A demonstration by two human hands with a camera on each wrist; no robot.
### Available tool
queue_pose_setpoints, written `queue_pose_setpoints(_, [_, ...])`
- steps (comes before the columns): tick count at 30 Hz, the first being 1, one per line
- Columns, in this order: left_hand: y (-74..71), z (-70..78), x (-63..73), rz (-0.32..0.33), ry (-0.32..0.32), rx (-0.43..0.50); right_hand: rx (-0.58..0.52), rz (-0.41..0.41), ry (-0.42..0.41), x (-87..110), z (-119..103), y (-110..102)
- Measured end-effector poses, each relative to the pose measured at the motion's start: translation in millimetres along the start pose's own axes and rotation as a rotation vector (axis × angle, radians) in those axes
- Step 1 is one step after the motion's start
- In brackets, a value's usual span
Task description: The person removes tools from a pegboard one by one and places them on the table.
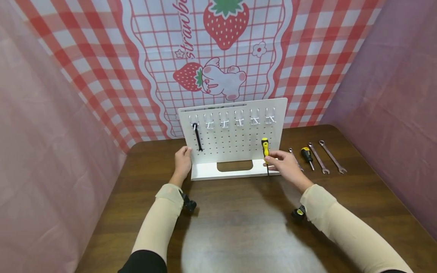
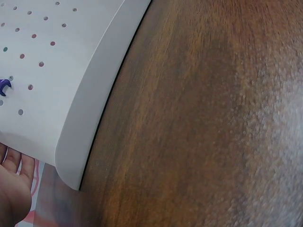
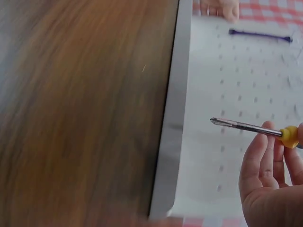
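Note:
A white pegboard point(image 1: 232, 146) stands upright on its base, with a dark wrench point(image 1: 198, 137) hanging from its leftmost hook. My left hand point(image 1: 183, 161) grips the board's left edge; in the left wrist view its fingers point(image 2: 13, 161) reach behind that edge. In front of the board's lower right part, my right hand point(image 1: 285, 165) pinches a yellow-and-black screwdriver point(image 1: 265, 148), handle up and shaft down. The right wrist view shows the shaft point(image 3: 248, 127) with a cross-shaped tip, apart from the panel.
Several white hooks point(image 1: 240, 119) line the top of the board. To the right on the brown table point(image 1: 225, 220) lie a small wrench point(image 1: 295, 159) partly behind my right hand, a stubby screwdriver point(image 1: 307, 156), a wrench point(image 1: 319, 158) and a longer wrench point(image 1: 332, 157).

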State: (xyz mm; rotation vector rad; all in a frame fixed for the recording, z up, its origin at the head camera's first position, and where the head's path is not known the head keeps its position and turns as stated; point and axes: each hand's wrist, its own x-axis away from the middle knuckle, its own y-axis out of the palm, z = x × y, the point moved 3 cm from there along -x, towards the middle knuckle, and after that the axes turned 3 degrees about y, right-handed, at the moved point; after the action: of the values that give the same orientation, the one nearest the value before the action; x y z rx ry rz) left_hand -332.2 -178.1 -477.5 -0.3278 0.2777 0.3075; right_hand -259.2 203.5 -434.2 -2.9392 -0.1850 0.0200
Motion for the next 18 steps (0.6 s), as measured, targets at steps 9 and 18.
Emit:
queue_pose_setpoints(9, [0.7, 1.7, 0.6, -0.013, -0.017, -0.003, 0.082, 0.116, 0.036, 9.1, 15, -51])
queue_pose_setpoints(18, [1.1, 0.7, 0.8, -0.017, -0.033, -0.018, 0.068, 0.167, 0.092, 3.1, 29, -83])
